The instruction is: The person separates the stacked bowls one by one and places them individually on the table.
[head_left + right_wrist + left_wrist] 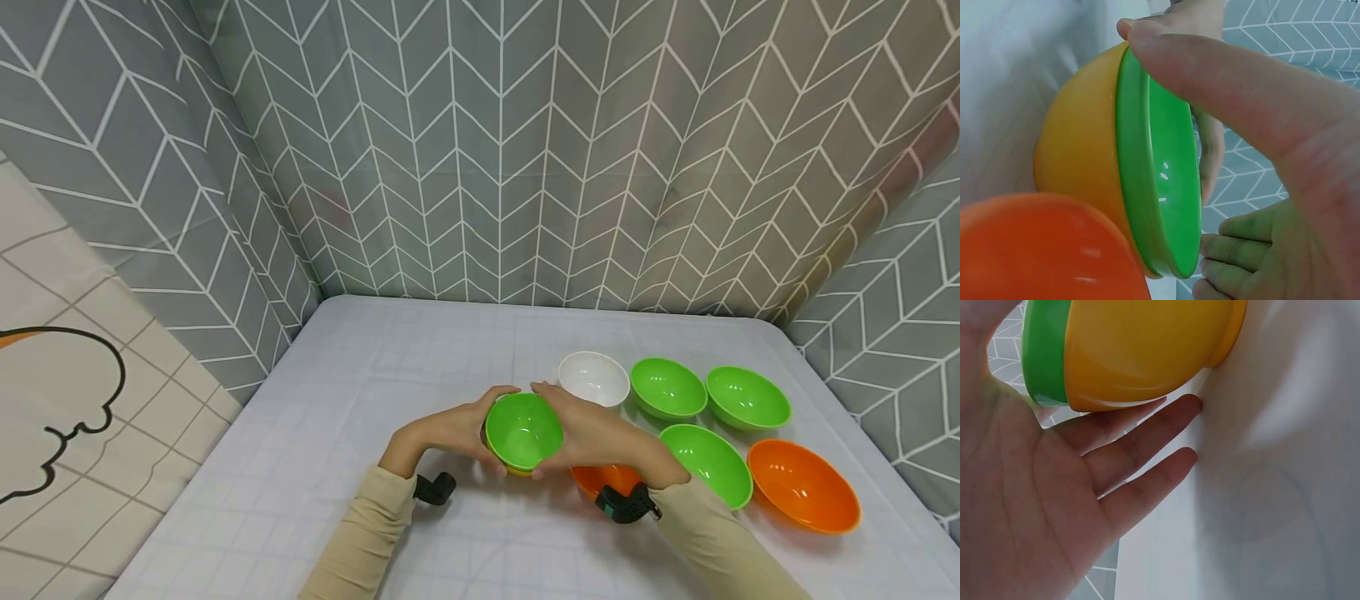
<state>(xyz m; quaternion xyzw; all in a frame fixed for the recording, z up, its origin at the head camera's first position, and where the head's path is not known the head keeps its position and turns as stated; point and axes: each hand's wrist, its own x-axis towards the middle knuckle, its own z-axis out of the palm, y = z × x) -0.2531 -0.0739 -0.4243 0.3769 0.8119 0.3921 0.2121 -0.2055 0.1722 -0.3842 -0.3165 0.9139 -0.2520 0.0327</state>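
A green bowl sits nested inside a yellow bowl, near the middle of the table. From the left side, my left hand curves round the nested pair, its thumb and fingers spread along the rim. My right hand grips the opposite side, and in the right wrist view its thumb lies over the rims. The yellow bowl's base is close over the table in the left wrist view. An orange bowl stands under my right wrist, partly hidden by it.
Right of my hands stand a white bowl, a green bowl, another green bowl, a nearer green bowl and a large orange bowl. A patterned grey curtain hangs behind the white-covered table.
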